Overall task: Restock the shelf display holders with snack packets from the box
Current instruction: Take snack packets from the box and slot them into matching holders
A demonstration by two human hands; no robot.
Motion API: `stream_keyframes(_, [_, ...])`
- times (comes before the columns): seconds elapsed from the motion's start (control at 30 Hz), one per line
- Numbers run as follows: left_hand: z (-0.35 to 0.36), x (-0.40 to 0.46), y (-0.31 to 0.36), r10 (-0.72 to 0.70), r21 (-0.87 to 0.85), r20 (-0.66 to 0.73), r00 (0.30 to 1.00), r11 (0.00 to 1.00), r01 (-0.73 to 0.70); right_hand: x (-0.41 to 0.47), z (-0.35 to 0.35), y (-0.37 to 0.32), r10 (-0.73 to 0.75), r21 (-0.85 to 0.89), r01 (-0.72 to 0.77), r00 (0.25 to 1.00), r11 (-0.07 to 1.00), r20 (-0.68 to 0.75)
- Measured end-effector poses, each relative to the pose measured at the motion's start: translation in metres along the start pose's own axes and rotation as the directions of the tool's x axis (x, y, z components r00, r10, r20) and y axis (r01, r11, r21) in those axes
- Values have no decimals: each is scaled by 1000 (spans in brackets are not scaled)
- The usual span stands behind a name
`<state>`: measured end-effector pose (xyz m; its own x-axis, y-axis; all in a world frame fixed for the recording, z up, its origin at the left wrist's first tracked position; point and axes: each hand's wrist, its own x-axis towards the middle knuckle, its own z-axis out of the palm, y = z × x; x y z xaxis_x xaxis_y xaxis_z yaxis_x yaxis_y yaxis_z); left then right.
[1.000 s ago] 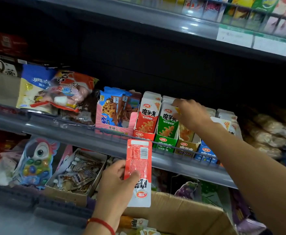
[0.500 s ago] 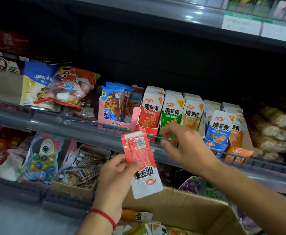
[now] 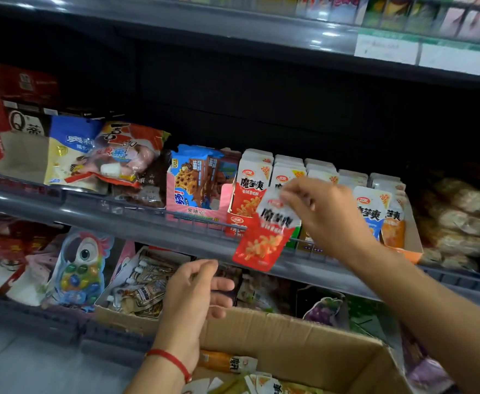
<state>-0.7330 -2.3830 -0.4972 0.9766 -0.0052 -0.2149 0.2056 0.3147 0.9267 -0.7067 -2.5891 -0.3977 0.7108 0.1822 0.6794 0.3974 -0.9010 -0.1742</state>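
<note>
My right hand [image 3: 322, 214] pinches the white top of a red snack packet [image 3: 263, 240], which hangs in front of the shelf rail, just below the red display holder [image 3: 240, 226]. That holder and the green, yellow, blue and orange holders to its right stand in a row on the middle shelf, full of upright packets. My left hand [image 3: 197, 297] hovers with loosely spread fingers and holds nothing, above the cardboard box's [image 3: 295, 339] far wall. Loose packets [image 3: 227, 362] lie in the box's bottom.
A pink cookie display box [image 3: 197, 186] stands left of the red holder, with bagged snacks [image 3: 105, 157] further left. A grey shelf rail [image 3: 119, 223] runs across. Below it are a parrot candy pack [image 3: 81, 268] and a carton of small sachets [image 3: 139, 288]. Bagged goods [image 3: 466, 211] fill the right.
The red packet passed from my left hand to my right hand and now faces front. My left hand let go and dropped slightly; my right hand rose towards the red holder.
</note>
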Motion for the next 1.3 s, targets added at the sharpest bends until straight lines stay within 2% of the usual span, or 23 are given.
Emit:
stream_keyframes(0.1, [-2, 0, 1, 5, 39, -6, 1000, 999, -4, 42, -11, 9, 90, 13, -90, 996, 996, -29])
stream_keyframes(0.3, [-6, 3, 0, 12, 87, 7, 1000, 996, -12, 99, -5, 21, 102, -43, -107, 990, 993, -102])
stream_keyframes(0.67, [-9, 10, 7, 38, 131, 21, 999, 991, -40, 116, 61, 19, 117, -300, -58, 976, 952, 182])
stream_keyframes(0.87, [-16, 14, 7, 82, 231, 0, 997, 970, -80, 109, 67, 27, 21, -390, 0, 999, 921, 48])
stream_keyframes(0.97, [-20, 19, 1, 113, 339, 1, 994, 935, -106, 91, 60, 20, -61, -286, 55, 998, 957, -14])
stream_keyframes(1.07, [-21, 20, -6, 198, 549, 71, 978, 810, -204, 44, 54, 2, -122, -128, 126, 992, 984, 38])
stream_keyframes(1.17, [-19, 11, -19, 190, 778, 265, 945, 537, -326, -29, 60, -9, -153, -16, 164, 949, 986, 274])
stream_keyframes(1.23, [-18, 5, -29, 99, 849, 387, 917, 350, -396, -79, 71, -7, -168, -2, 195, 851, 981, 497])
stream_keyframes(1.3, [-17, 1, -37, -16, 869, 467, 884, 194, -455, -122, 86, 1, -115, -11, 185, 655, 983, 747])
